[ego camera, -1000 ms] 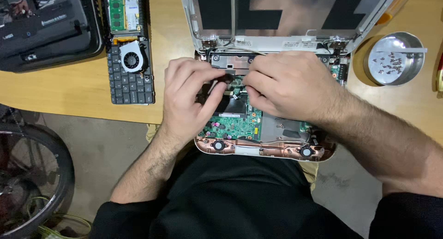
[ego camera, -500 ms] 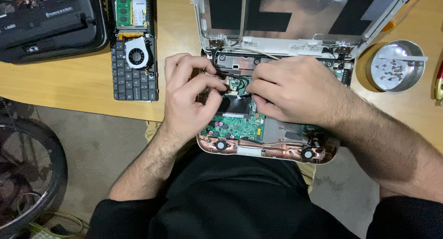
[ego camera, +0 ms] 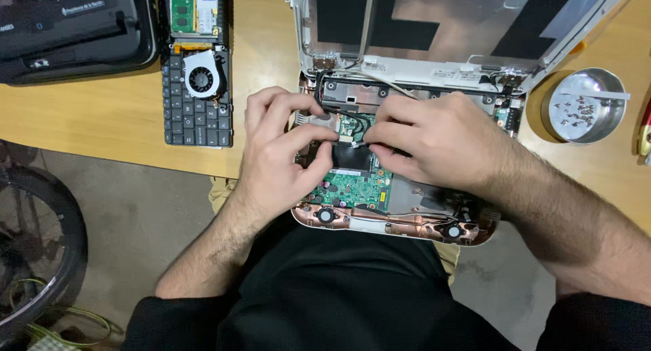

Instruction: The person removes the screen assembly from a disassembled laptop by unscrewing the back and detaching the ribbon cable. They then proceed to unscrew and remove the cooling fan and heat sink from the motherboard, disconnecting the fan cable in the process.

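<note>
1. Since 1 second ago, both hands have shifted only slightly over the opened laptop [ego camera: 407, 208]; the left hand [ego camera: 281, 154] now has its fingers curled closer to the middle, and the view has drifted a little to the right.
2. The right hand [ego camera: 434, 137] pinches a small white connector [ego camera: 357, 143] between thumb and forefinger, fingers narrow, just above the green board [ego camera: 356, 188].
3. The left hand's fingers press on black cables [ego camera: 339, 110] near the hinge; whether they grip anything I cannot tell.
4. The laptop lies at the table [ego camera: 102, 127] edge, over the person's lap, lid [ego camera: 461, 25] tilted back.
5. Left: a keyboard [ego camera: 196, 117] with a fan [ego camera: 201, 78] on it. Right: a metal bowl [ego camera: 586, 105] of screws.
</note>
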